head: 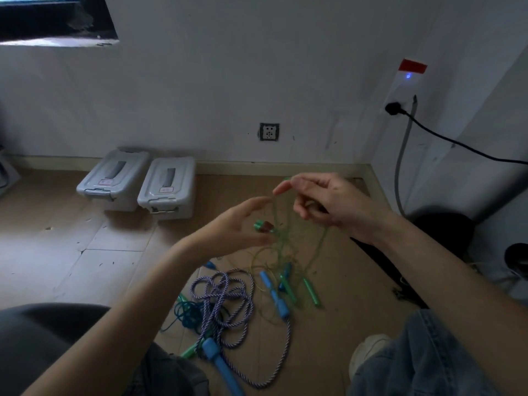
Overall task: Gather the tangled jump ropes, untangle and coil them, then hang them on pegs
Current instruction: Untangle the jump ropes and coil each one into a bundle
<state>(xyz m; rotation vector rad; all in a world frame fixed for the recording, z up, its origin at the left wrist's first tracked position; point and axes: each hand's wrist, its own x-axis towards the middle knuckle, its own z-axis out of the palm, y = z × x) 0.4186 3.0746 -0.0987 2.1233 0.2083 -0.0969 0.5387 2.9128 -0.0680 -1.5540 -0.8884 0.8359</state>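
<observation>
Green rope (pixel 285 247) hangs vertically from right hand (pixel 323 201); left hand (pixel 237 224) beside.

Bare floor (pixel 71 267) on the left is wide open; 2 grey storage bins (pixel 137 181) block the wall, rope tangle (pixel 228 298) clutters the middle.
</observation>
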